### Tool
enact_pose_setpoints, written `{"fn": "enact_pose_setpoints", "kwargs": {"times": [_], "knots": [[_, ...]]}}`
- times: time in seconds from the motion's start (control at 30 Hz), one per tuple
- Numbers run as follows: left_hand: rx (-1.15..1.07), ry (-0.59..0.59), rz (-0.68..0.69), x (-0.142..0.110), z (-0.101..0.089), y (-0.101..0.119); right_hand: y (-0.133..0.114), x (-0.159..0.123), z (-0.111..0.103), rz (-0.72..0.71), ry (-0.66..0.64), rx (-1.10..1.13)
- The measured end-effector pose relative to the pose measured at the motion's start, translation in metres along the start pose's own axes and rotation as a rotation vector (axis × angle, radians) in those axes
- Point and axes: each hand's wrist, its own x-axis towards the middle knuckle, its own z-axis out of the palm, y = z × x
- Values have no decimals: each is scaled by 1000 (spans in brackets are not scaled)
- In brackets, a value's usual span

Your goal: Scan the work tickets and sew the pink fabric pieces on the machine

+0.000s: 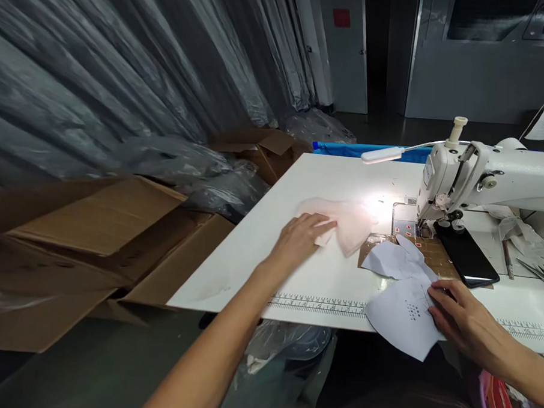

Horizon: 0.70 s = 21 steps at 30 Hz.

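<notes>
My left hand (300,238) is over the left part of the tabletop, its fingers closed on a thin pale pink fabric piece (354,225). That piece is blurred, and a small folded flap shows by the thumb. At the table's front edge, my right hand (461,311) pinches the right side of a white cut fabric piece (405,315) with a cluster of small dark dots or holes. Its lower part hangs over the edge, and its upper lobes lie on brown tape. Behind it stands the white sewing machine (442,181), its needle area right of the pink fabric.
A black phone (466,254) lies beside the needle area, with scissors (542,276) farther right. A printed ruler (317,304) runs along the table's front edge. A slim lamp (382,155) lights the surface. Open cardboard boxes (100,214) stand left of the table.
</notes>
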Motion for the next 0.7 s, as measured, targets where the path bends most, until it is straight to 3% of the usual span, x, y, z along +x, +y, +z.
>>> {"fn": "enact_pose_setpoints", "kwargs": {"times": [0.13, 0.27, 0.33, 0.5, 0.6, 0.7], "knots": [[-105, 32, 65, -7, 5, -16, 4, 1, -1, 191, 138, 123], [-135, 233, 164, -24, -5, 0, 11, -3, -10, 376, 140, 246], [-214, 366, 214, -32, -16, 22, 11, -4, -14, 410, 159, 304], [-511, 634, 249, -55, -44, 99, -5, 2, -13, 338, 432, 356], [-664, 675, 322, -68, -49, 141, -18, 9, -7, 245, 547, 342], [-628, 650, 252, -78, -47, 167, -27, 16, -2, 226, 616, 370]]}}
